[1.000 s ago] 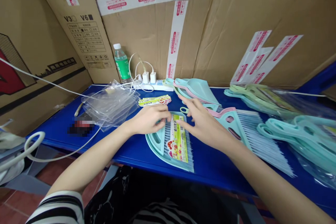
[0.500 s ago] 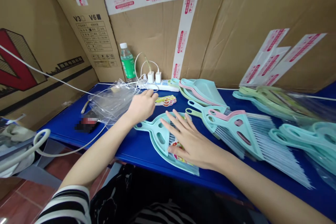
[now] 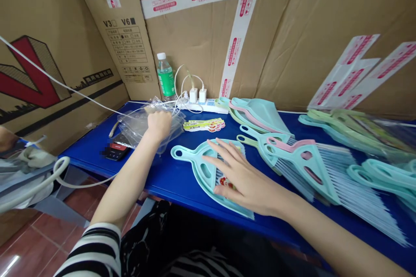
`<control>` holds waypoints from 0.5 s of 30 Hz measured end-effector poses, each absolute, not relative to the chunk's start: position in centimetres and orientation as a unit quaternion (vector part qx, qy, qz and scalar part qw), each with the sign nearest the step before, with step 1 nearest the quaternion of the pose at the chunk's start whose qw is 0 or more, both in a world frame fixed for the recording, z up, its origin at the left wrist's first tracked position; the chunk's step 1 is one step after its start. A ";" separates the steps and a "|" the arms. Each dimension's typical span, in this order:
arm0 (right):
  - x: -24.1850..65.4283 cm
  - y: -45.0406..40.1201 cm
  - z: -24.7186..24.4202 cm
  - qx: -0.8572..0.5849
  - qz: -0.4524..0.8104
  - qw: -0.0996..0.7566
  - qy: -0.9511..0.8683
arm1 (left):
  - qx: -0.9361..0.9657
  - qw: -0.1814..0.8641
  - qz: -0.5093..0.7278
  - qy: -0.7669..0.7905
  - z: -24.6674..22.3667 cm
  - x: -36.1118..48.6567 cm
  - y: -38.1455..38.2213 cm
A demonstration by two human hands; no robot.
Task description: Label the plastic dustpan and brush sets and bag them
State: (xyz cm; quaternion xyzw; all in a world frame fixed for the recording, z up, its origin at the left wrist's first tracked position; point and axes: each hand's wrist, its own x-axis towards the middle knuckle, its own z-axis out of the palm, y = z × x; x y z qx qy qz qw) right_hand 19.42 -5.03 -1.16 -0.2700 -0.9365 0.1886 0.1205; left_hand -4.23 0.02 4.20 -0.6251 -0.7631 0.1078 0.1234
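Note:
A turquoise dustpan with a matching hand brush [image 3: 208, 172] lies near the table's front edge, its handle pointing left. Across its bristles and a printed card [image 3: 225, 183] rests my right hand [image 3: 243, 177], open with the fingers spread. My left hand [image 3: 160, 124] is closed at the pile of clear plastic bags [image 3: 134, 124]; its fingertips are hidden behind the knuckles. Between the hands, farther back, lie several colourful printed cards [image 3: 204, 125] in a fanned stack.
More hand brushes [image 3: 299, 160] and dustpans [image 3: 263, 112] lie to the right, with bagged sets [image 3: 354, 130] beyond. At the back stand a bottle [image 3: 166, 78] and a power strip [image 3: 208, 106] with chargers. A phone [image 3: 116, 150] and cables lie left; cardboard walls [image 3: 195, 43] enclose the table.
My left hand has moved left, from beside the printed cards to the plastic bags. My right hand stays spread over the brush and dustpan. The view has shifted slightly left.

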 end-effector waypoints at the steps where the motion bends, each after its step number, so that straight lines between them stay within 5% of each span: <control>1: 19.4 -5.1 -1.1 -0.262 0.191 0.129 -0.937 | -0.624 0.120 0.112 -0.764 4.3 -4.4 0.1; 15: 18.3 -6.6 -1.8 -0.255 0.179 0.161 -0.937 | -0.595 0.113 0.106 -0.789 4.1 -5.4 0.9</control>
